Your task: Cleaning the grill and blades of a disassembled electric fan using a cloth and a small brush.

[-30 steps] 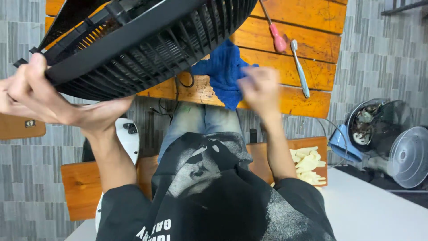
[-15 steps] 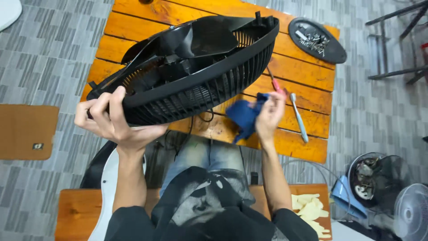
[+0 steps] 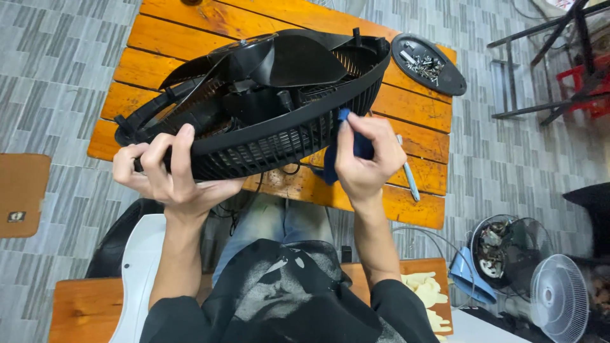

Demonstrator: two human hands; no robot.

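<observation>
Right hand [image 3: 365, 159], clamped on blue cloth [image 3: 356, 149], has come up against the fan [image 3: 267, 95] rim; left hand [image 3: 168, 171] still grips the fan.

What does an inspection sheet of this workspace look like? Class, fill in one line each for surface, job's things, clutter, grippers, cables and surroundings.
Surface: orange slatted wooden table, worn along its near edge.
Job's things: round black plastic fan housing with dark blades, tilted above the table; blue cloth pressed to its grille rim.
Clutter: black oval tray of screws; toothbrush partly hidden behind the right hand.
Grippers: left hand grips the housing's lower rim; right hand is closed on the cloth.
Cables: thin black cord hanging below the housing.
Surroundings: grey patterned floor; other dismantled fans at right; pale gloves on a wooden bench.
</observation>
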